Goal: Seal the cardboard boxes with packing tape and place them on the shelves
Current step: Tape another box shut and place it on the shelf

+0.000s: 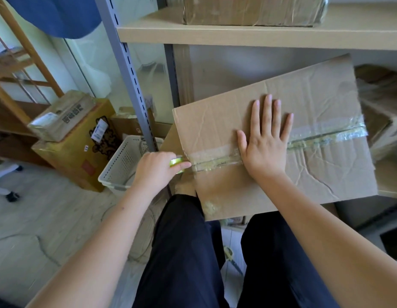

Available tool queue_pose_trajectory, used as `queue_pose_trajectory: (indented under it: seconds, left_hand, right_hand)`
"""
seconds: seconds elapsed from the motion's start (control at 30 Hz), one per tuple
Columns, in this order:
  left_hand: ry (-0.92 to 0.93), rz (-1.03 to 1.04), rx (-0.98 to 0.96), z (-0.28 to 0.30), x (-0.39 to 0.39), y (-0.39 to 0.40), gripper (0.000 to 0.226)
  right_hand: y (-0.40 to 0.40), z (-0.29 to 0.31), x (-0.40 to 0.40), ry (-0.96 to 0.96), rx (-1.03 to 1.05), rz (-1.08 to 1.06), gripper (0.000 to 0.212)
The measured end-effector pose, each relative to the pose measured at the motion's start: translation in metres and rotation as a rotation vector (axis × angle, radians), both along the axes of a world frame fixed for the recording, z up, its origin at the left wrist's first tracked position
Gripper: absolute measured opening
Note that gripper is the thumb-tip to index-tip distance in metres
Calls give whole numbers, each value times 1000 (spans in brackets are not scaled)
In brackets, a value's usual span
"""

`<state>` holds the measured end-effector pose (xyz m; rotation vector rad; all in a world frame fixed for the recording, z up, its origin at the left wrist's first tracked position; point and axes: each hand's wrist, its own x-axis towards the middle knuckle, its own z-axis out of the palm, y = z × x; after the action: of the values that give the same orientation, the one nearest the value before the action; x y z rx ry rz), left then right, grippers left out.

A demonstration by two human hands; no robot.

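A large brown cardboard box point(304, 103) lies on a shelf board in front of me, its flaps closed, with clear packing tape point(215, 157) running along the centre seam. My right hand point(265, 141) presses flat on the box top over the seam, fingers spread. At the box's left edge my left hand point(156, 170) grips a green tape roll point(176, 162), mostly hidden under the fingers. Another taped box point(253, 12) sits on the shelf board point(215, 34) above.
A grey metal shelf upright point(131, 74) rises left of the box. On the floor at left stand a white perforated basket point(124, 165) and a yellow carton point(77, 147) with a taped parcel point(59, 116) on top. More boxes point(384, 112) lie at the right.
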<state>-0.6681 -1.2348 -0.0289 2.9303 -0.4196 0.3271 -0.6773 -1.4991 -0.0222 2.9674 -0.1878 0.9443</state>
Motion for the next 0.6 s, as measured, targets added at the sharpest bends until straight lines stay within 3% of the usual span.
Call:
queue_pose_trajectory:
  seconds: [0.13, 0.2, 0.27, 0.33, 0.4, 0.6]
  left_hand:
    - [125, -24, -50, -13, 15, 2, 42]
    - [158, 4, -174, -20, 20, 1, 38]
    - [229, -24, -344, -27, 22, 1, 35]
    - [376, -54, -546, -29, 17, 0, 34]
    - [491, -32, -694, -26, 10, -4, 27]
    - [516, 21, -656, 0, 1, -3, 21]
  right_hand:
    - [-10, 13, -11, 7, 5, 98, 74]
    - [-46, 25, -30, -41, 38, -1, 81]
    - [-92, 35, -54, -70, 198, -214, 95]
    - [-124, 39, -69, 18, 485, -312, 106]
    - [-132, 42, -70, 102, 640, -316, 101]
    - [-117, 73, -48, 147, 434, -257, 72]
